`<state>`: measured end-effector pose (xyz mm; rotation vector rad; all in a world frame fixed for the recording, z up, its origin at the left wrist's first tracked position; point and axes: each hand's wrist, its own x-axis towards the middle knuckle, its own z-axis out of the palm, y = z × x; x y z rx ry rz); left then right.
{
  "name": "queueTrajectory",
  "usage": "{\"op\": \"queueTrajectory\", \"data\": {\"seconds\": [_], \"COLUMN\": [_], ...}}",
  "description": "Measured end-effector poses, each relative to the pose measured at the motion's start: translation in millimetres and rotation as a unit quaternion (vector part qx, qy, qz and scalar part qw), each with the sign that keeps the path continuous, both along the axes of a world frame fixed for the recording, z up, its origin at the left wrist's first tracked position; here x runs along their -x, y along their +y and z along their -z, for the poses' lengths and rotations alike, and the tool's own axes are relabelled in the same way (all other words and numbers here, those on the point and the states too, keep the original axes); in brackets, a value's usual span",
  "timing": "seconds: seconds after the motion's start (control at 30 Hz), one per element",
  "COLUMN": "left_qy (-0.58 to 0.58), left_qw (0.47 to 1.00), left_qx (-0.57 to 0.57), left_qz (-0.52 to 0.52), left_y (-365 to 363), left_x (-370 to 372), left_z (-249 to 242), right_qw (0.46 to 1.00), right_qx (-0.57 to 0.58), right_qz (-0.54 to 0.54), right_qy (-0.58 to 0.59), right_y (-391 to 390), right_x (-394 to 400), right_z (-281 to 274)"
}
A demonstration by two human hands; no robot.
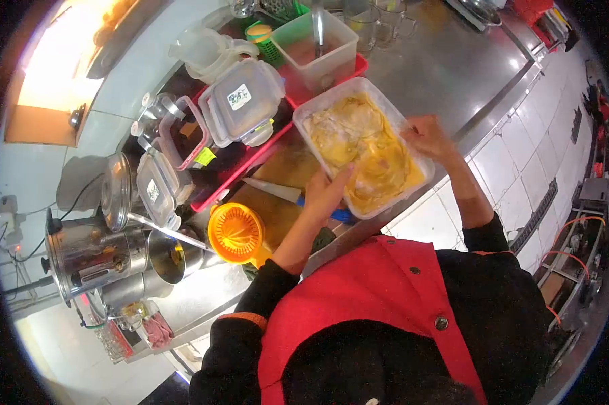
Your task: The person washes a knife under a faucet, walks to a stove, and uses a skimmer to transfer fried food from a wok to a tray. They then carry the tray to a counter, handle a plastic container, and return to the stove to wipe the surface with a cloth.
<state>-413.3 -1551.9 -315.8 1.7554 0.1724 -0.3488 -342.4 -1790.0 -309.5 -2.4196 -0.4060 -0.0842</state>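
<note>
A clear plastic container [336, 90] with yellow, pale-streaked food [378, 165] in it is held tilted over the counter's front edge. My left hand [326, 194] grips its near left side, the thumb lying over the rim. On the opposite side, the fingers of my right hand [427, 138] are closed on the rim. Below my left hand lies a knife [277, 190] with a white blade and a blue handle, partly hidden by that hand. An orange citrus juicer [237, 233] stands to the left of my left forearm.
Lidded plastic boxes [247, 98] are stacked by a red tray [250, 167]. Behind stands a white tub [316, 57] with a metal utensil, near glass mugs [392, 23]. Steel pots [95, 253] are at left. The steel counter [446, 64] extends to the back right.
</note>
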Motion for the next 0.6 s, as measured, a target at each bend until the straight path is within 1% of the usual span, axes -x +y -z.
{"op": "queueTrajectory", "data": {"seconds": [0.03,0.07,0.13,0.17,0.2,0.23,0.27,0.3,0.33,0.37,0.43,0.47,0.5,0.53,0.57,0.6], "left_qy": [0.029,0.029,0.005,0.034,0.033,0.01,-0.013,-0.015,-0.023,-0.03,-0.031,-0.032,-0.034,-0.018,-0.002,-0.007], "left_qw": [0.985,0.986,0.957,0.956,0.957,0.959,0.961,0.961,0.957,0.952,0.957,0.961,0.962,0.956,0.949,0.95], "left_qx": [0.152,0.15,0.282,0.276,0.274,0.268,0.261,0.26,0.267,0.275,0.25,0.227,0.227,0.248,0.268,0.268], "left_qz": [-0.073,-0.073,-0.073,-0.089,-0.09,-0.09,-0.09,-0.09,-0.111,-0.133,-0.143,-0.152,-0.152,-0.159,-0.164,-0.16], "left_y": [-3.2,-3.5,8.9,14.4,21.7,28.8,33.2,36.1,39.0,42.0,52.5,56.4,59.0,61.3,63.5,65.3], "left_x": [3.0,6.8,16.5,26.7,35.4,42.6,51.6,61.3,70.8,79.7,93.9,100.2,106.1,111.1,116.0,120.6], "left_z": [6.4,5.2,-1.1,-14.5,-16.3,-18.0,-18.4,-18.7,-18.9,-18.6,-13.1,-9.9,-8.0,-6.6,-6.5,-7.8], "right_qw": [0.999,0.999,0.983,0.983,0.96,0.925,0.924,0.985,0.996,0.996,0.987,0.988,0.984,0.979,0.979,0.982], "right_qx": [-0.028,-0.03,-0.073,-0.075,-0.174,-0.27,-0.271,-0.132,0.013,0.011,0.095,0.094,0.098,0.101,0.099,0.071], "right_qz": [-0.009,-0.008,-0.017,-0.018,-0.007,0.004,0.003,0.028,0.052,0.051,0.124,0.123,0.148,0.173,0.175,0.157], "right_qy": [0.021,0.021,0.168,0.168,0.22,0.269,0.268,0.103,-0.068,-0.07,0.023,0.022,0.031,0.039,0.035,0.078], "right_y": [1.2,1.7,2.6,2.1,1.2,0.2,-0.8,-0.2,0.7,6.0,22.3,25.4,30.0,31.7,29.8,25.9], "right_x": [4.3,5.8,8.0,9.7,11.0,10.6,6.5,-2.3,-7.5,-2.8,12.5,12.0,7.4,1.3,-5.3,-13.0], "right_z": [-4.5,-5.8,-7.6,-8.1,-9.5,-10.5,4.7,32.1,46.1,41.4,27.9,35.1,48.0,57.6,59.3,58.4]}}
